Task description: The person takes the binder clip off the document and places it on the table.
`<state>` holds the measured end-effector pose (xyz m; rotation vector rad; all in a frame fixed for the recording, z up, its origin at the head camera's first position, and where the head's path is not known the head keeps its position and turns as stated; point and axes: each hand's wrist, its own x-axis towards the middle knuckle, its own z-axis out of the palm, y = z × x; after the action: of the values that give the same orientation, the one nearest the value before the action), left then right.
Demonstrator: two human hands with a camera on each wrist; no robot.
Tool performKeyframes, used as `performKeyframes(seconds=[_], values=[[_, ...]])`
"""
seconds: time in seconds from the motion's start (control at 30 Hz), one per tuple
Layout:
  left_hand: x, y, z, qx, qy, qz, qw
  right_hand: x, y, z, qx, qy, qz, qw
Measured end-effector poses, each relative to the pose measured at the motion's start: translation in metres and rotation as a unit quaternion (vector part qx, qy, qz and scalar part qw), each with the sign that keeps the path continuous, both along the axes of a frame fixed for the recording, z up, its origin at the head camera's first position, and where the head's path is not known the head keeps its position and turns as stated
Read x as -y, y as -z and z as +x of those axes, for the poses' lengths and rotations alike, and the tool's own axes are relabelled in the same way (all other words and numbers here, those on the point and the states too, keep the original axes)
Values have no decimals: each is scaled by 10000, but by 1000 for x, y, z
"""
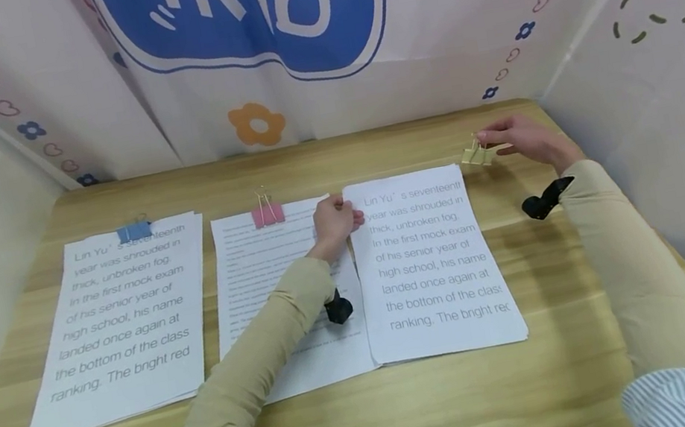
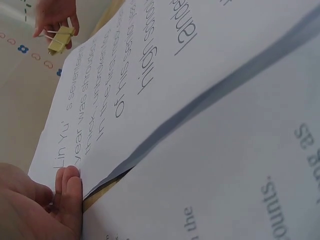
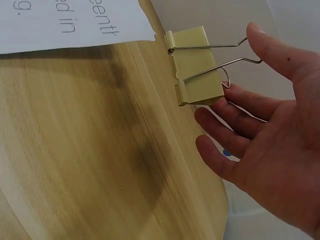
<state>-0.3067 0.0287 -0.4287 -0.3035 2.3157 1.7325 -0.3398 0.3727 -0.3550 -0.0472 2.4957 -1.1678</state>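
My right hand (image 1: 523,139) holds a yellow binder clip (image 1: 476,155) by its wire handles, just off the top right corner of the right-hand paper stack (image 1: 433,266). In the right wrist view, the thumb is on one handle of the clip (image 3: 192,65) and the fingers are behind it. The clip's mouth faces the stack. My left hand (image 1: 335,224) touches the stack's upper left edge, its fingertips (image 2: 71,182) against the sheets. Beneath the left forearm lies the middle stack (image 1: 258,280), partly hidden, with a pink binder clip (image 1: 267,212) at its top.
On the left lies another paper stack (image 1: 117,327) with a blue binder clip (image 1: 134,231) at its top. All the stacks are on a wooden table (image 1: 450,407). A printed cloth (image 1: 445,15) hangs behind it, and a pale wall (image 1: 658,108) stands at the right.
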Motion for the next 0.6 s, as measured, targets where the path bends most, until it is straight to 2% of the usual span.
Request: performKeyframes(seconds=[0.33, 0.6], values=[[0, 0, -1, -20, -46, -107, 9999, -25, 6, 10, 167, 242, 92, 9995], [-3, 0, -1, 74, -29, -168, 9998, -39, 11, 18, 230, 176, 268, 9992]])
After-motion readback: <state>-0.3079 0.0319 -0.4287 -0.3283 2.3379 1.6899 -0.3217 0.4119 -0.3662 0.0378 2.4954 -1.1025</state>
